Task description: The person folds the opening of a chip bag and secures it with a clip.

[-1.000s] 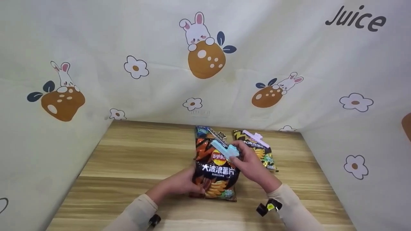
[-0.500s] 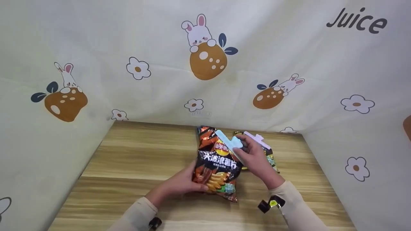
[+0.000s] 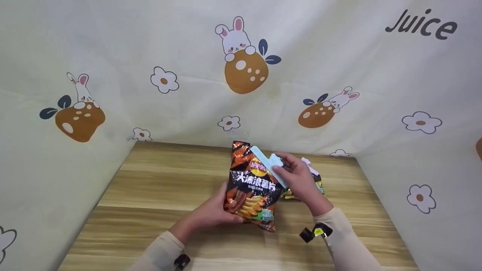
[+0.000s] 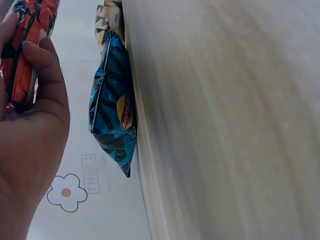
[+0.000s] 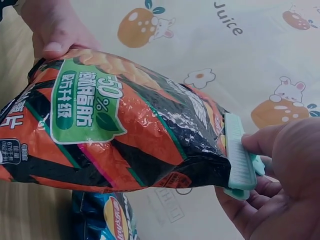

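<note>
My left hand [image 3: 216,210] grips an orange-and-black potato chip bag [image 3: 250,188] by its lower left side, thumb across the front. The bag is tilted and held above the table, as the left wrist view shows. At its upper right edge, my right hand [image 3: 301,178] pinches a light blue bag clip [image 3: 268,165] between thumb and fingers. Seen from the right wrist, the long bars of the clip [image 5: 241,152] lie at the bag's end [image 5: 210,167]; how deep the edge sits between them is hard to tell.
Behind the held bag, a blue chip bag [image 4: 114,95] lies on the wooden table [image 3: 150,180]. A yellow-and-black chip bag [image 3: 320,186] with a lilac clip [image 3: 310,167] lies at the back right, partly covered by my right hand. Printed cloth walls [image 3: 188,109] enclose the table's back and sides.
The orange-and-black bag has risen and now hides the blue bag and its black clip in the head view. The light blue clip has gone from over the bag's front to its upper right edge.
</note>
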Action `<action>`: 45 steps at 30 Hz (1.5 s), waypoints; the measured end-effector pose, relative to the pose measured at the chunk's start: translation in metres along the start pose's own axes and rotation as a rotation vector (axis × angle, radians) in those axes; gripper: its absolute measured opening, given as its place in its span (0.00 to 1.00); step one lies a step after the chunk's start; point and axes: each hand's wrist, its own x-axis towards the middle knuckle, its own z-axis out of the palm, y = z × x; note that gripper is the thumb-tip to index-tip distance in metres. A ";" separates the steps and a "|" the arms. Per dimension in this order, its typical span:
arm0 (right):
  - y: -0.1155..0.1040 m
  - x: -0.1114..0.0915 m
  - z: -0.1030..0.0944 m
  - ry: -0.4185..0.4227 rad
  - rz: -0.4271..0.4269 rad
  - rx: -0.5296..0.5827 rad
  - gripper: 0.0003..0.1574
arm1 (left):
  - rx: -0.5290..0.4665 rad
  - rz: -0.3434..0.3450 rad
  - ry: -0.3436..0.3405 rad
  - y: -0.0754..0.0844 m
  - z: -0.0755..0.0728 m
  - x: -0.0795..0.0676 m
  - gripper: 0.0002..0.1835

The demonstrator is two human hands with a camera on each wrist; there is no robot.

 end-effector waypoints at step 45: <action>-0.011 0.110 0.095 -0.076 0.154 0.023 0.41 | -0.049 -0.061 0.395 0.010 -0.102 -0.012 0.56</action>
